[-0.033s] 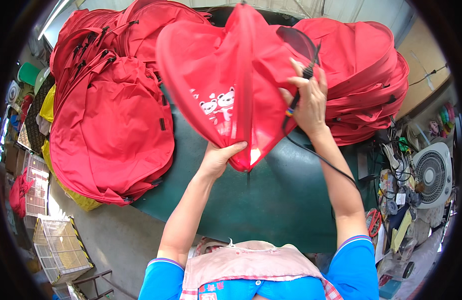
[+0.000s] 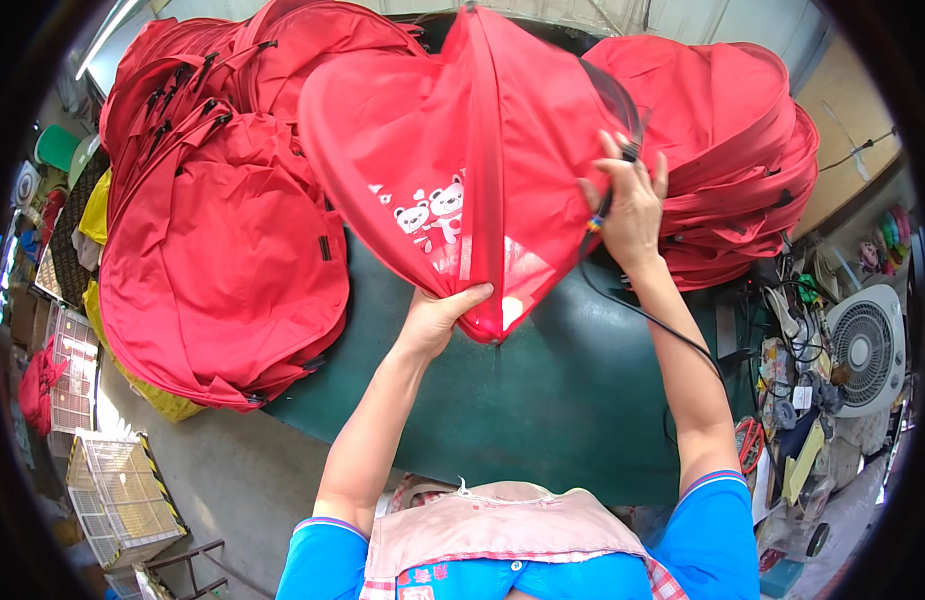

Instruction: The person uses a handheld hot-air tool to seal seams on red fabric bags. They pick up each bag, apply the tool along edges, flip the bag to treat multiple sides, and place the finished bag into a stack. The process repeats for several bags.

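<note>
A red folding fabric canopy (image 2: pixel 527 130) with white printed bears stands partly spread over the dark green table, its curved edges meeting at a low point. My left hand (image 2: pixel 437 318) grips it near that point, thumb on the front and fingers hidden behind. Up along the canopy's right side, my right hand (image 2: pixel 632 215) holds a slim black corded tool (image 2: pixel 605 203); its exact kind I cannot make out. The tool's black cable (image 2: pixel 662 325) runs down across my right forearm. Some of my right fingers are spread and blurred close to the fabric.
Red canopies lie piled on the left (image 2: pixel 222 250) and on the right (image 2: pixel 727 150) of the green table (image 2: pixel 562 420). A grey fan (image 2: pixel 862 350) and tangled cables stand at the right. Wire crates (image 2: pixel 122 495) sit on the floor at the lower left.
My right hand has moved slightly right and down with the tool. The canopy has spread a little wider, its left edge shifting left. My left hand keeps its grip in place.
</note>
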`<action>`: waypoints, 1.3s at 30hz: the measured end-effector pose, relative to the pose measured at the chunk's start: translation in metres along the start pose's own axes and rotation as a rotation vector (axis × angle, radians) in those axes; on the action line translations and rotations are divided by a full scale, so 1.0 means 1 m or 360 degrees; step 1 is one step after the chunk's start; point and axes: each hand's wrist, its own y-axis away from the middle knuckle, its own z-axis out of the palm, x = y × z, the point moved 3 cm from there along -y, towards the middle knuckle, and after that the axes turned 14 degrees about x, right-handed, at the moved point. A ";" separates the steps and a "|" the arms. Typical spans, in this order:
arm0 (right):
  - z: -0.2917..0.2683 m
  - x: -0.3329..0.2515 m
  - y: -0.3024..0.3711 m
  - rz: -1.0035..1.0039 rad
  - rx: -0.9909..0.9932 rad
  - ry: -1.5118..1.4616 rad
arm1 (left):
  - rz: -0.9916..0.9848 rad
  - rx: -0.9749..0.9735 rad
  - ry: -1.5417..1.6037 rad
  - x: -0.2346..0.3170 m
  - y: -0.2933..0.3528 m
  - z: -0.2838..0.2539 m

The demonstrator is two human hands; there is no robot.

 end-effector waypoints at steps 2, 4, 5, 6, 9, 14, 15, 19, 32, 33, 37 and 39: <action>-0.019 0.011 0.009 0.0132 -0.0001 0.0184 | 0.0073 -0.0018 0.0001 0.008 0.000 -0.004; -0.050 -0.006 0.013 0.0265 0.0180 -0.0144 | 0.0077 -0.0014 -0.0061 0.013 0.000 -0.007; -0.065 -0.023 0.015 0.0437 0.0453 -0.0593 | 0.0075 -0.0096 -0.0072 0.013 0.002 -0.006; -0.083 -0.046 0.020 0.0510 0.0466 -0.0795 | 0.0097 -0.0077 -0.0125 0.013 0.002 -0.006; -0.118 -0.111 0.037 0.0795 -0.0090 -0.1269 | 0.0160 0.0053 -0.0201 0.009 0.004 -0.005; -0.124 -0.138 0.070 0.0938 -0.0595 -0.1024 | 0.0285 0.0055 -0.0297 0.011 0.007 0.001; -0.121 -0.139 0.071 0.0887 -0.0464 -0.1066 | 0.0300 0.0060 -0.0300 0.012 0.008 0.003; -0.100 -0.143 0.054 0.0741 -0.0352 -0.0983 | 0.0373 0.0077 -0.0336 0.016 0.016 0.011; -0.026 -0.098 0.024 0.0053 -0.0035 -0.0570 | 0.0265 0.0415 -0.0185 0.000 0.045 0.024; -0.014 -0.085 0.040 0.0125 0.0150 -0.0567 | 0.0082 0.0569 0.0069 -0.001 0.047 0.020; -0.011 -0.058 0.061 0.0438 0.0170 -0.0311 | 0.0332 0.0776 0.0245 0.027 0.046 -0.004; -0.049 -0.064 0.052 0.0565 0.0330 -0.0323 | 0.0624 0.0392 -0.0025 0.046 0.037 -0.007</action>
